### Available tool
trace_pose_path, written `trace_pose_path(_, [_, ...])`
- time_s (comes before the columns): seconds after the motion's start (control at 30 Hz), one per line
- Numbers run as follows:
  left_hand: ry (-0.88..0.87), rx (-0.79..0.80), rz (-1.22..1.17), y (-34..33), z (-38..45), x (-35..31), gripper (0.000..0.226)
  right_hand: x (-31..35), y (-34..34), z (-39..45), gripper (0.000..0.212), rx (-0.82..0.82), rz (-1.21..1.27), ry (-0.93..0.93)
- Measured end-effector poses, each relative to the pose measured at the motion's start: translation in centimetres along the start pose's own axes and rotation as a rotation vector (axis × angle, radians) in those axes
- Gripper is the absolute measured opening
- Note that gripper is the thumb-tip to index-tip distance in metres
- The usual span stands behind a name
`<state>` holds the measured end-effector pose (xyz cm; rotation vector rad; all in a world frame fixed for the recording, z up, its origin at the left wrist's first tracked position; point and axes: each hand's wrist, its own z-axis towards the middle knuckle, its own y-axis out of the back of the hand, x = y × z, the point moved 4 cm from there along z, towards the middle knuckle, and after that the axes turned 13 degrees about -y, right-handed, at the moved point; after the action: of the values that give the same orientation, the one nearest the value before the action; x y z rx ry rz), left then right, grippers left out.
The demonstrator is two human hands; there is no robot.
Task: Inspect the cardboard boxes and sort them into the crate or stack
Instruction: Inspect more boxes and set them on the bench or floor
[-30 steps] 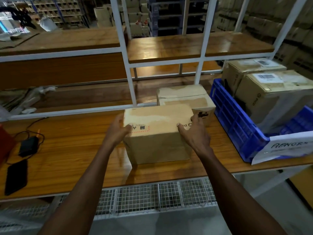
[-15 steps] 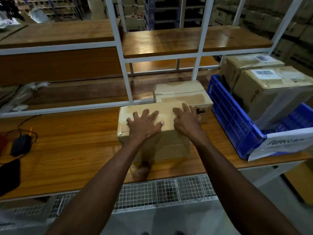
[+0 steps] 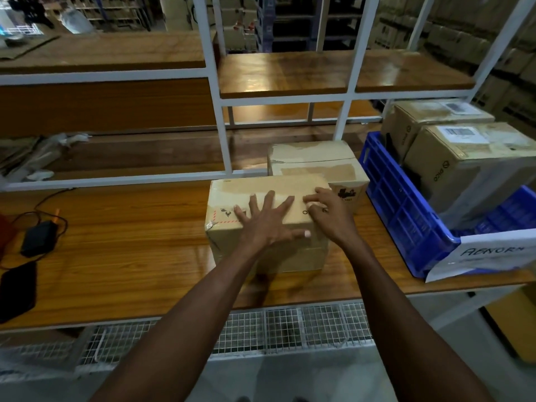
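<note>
A taped cardboard box [image 3: 232, 198] stands on the wooden bench in front of me. My left hand [image 3: 266, 221] lies flat on its top with fingers spread. My right hand [image 3: 327, 213] rests on the top right edge, fingertips curled onto the tape. A second cardboard box [image 3: 313, 161] sits right behind it, touching or nearly so. To the right stands a blue crate [image 3: 400, 210] with two cardboard boxes [image 3: 464, 158] inside and a white paper label [image 3: 493, 253] on its front.
A white metal shelf frame [image 3: 223, 126] rises behind the boxes, with wooden shelves above. At the left edge of the bench lie a black charger with cable [image 3: 37, 239] and a dark phone [image 3: 17, 288]. Wire mesh [image 3: 290, 326] runs below the bench front.
Both hands moved from the box's sides up onto its top. The left hand has spread flat and the right hand shifted toward the right edge. The box stayed in place.
</note>
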<state>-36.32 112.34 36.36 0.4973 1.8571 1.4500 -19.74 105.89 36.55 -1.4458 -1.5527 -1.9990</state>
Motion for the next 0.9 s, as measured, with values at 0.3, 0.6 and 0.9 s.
trace_pose_path(0.3, [-0.027,-0.108,0.161,-0.4,-0.5,-0.6,0.08,-4.3,-1.3,-3.9,0.05,0.068,0.602,-0.333])
trace_pose_path(0.6, [-0.002,-0.301,-0.091,2.0,-2.2,0.6,0.074,2.0,1.8,-4.2,0.041,-0.053,0.469,-0.153])
trace_pose_path(0.9, [-0.038,-0.532,-0.539,2.5,-4.5,4.8,0.069,8.6,1.6,-4.1,0.052,-0.227,0.055,0.137])
